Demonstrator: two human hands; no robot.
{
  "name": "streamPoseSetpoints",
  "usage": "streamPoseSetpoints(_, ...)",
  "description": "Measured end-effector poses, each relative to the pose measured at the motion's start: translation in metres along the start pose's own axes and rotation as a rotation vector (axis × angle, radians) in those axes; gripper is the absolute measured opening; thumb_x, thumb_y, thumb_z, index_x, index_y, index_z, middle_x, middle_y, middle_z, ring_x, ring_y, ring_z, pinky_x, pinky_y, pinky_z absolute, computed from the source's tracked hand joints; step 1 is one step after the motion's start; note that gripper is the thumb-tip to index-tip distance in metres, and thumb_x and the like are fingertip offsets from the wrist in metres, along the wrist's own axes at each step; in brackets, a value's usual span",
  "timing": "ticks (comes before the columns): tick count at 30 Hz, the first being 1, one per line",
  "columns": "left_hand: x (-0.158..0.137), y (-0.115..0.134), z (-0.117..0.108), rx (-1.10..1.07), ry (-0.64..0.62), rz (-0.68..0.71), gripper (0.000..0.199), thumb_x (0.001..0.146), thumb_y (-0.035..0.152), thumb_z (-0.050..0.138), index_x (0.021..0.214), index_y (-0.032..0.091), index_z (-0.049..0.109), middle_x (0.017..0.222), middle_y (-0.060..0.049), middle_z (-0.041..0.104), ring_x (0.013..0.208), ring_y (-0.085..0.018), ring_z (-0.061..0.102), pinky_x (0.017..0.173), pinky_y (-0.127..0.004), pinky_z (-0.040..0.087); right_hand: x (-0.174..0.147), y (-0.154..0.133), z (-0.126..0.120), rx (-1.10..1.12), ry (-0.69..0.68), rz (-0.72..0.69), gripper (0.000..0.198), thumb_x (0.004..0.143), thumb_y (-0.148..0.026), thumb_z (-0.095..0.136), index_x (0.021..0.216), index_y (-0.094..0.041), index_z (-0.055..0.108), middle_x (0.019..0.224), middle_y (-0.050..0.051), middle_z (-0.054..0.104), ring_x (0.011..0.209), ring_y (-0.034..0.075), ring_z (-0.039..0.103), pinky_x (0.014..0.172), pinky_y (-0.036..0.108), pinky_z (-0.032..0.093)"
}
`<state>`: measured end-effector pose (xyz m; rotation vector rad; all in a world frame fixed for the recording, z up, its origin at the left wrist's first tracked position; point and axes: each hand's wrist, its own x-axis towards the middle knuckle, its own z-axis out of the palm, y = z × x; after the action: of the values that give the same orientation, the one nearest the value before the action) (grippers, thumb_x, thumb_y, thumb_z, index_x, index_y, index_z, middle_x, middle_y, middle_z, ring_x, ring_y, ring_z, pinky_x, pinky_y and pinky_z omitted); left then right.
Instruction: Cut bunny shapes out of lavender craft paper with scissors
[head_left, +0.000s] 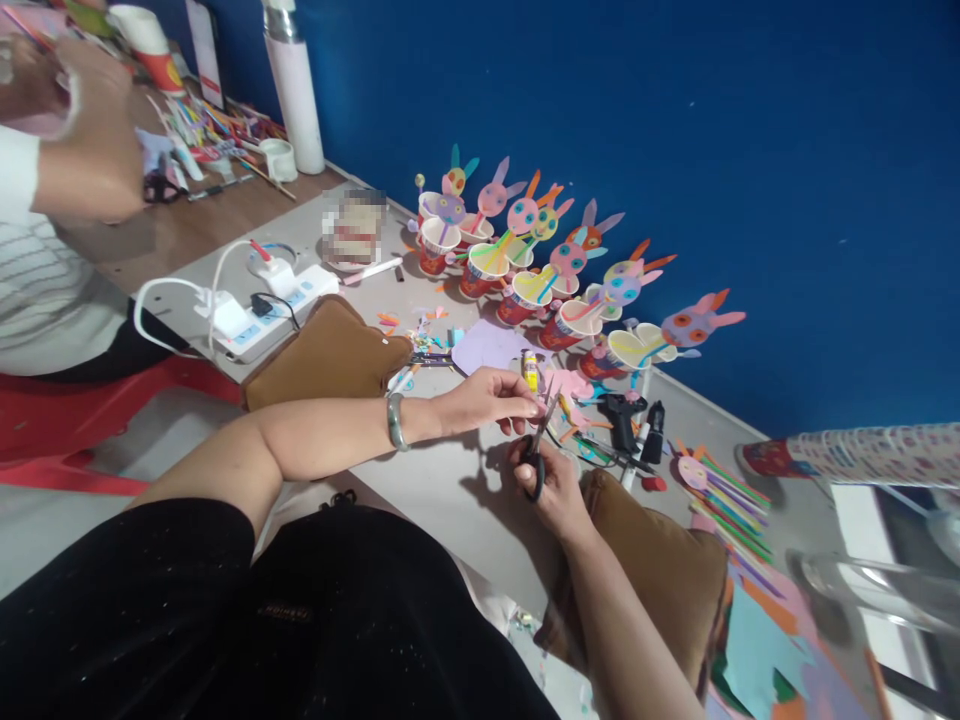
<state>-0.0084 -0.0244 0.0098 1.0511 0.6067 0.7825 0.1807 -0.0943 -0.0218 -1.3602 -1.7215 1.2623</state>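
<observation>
My right hand (556, 488) grips a pair of black-handled scissors (534, 468), its blades pointing up and away and a little apart. Close beside the blades, my left hand (491, 400) is closed in a pinch; whatever its fingertips hold is too small to make out. Past my hands lie a purple paper sheet (487, 346), a small yellow-labelled bottle (530, 370) and pink paper scraps (571, 385). A black glue gun (622, 420) rests to the right of them.
Paper cups (517, 300) with rabbit-faced paper figures line the wall. Brown cushions (330, 350) (652, 570) lie at both sides. A power strip (285, 315), a white flask (295, 95) and another person's arm (90, 170) are at left; stacked cups (885, 453) and coloured paper (772, 640) at right.
</observation>
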Motion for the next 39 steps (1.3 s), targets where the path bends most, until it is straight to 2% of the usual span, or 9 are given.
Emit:
streamPoseSetpoints(15, -0.001, 0.000, 0.001, -0.013, 0.000, -0.031, 0.009, 0.083, 0.016, 0.067, 0.079, 0.010, 0.062, 0.061, 0.002, 0.060, 0.057, -0.005, 0.059, 0.058, -0.020, 0.046, 0.001, 0.001, 0.000, -0.003, -0.027, 0.023, 0.060, 0.074, -0.079, 0.063, 0.074, -0.020, 0.055, 0.065, 0.000, 0.052, 0.054, 0.013, 0.047, 0.046, 0.025, 0.038)
streamPoseSetpoints(28, 0.002, -0.007, -0.002, -0.004, 0.013, -0.006, 0.009, 0.083, 0.017, 0.066, 0.086, 0.009, 0.064, 0.070, -0.001, 0.064, 0.058, -0.006, 0.059, 0.058, -0.021, 0.048, 0.001, 0.000, 0.000, 0.020, -0.032, 0.024, 0.059, 0.073, -0.078, 0.065, 0.072, -0.020, 0.055, 0.066, 0.000, 0.052, 0.054, 0.013, 0.046, 0.046, 0.026, 0.039)
streamPoseSetpoints(39, 0.003, -0.009, -0.003, -0.009, 0.010, -0.014, 0.007, 0.082, 0.016, 0.066, 0.081, 0.010, 0.062, 0.068, 0.000, 0.063, 0.057, -0.005, 0.059, 0.058, -0.020, 0.048, 0.001, 0.002, 0.000, -0.013, -0.031, 0.033, 0.056, 0.076, -0.077, 0.062, 0.070, -0.021, 0.052, 0.063, 0.000, 0.050, 0.053, 0.013, 0.044, 0.047, 0.027, 0.039)
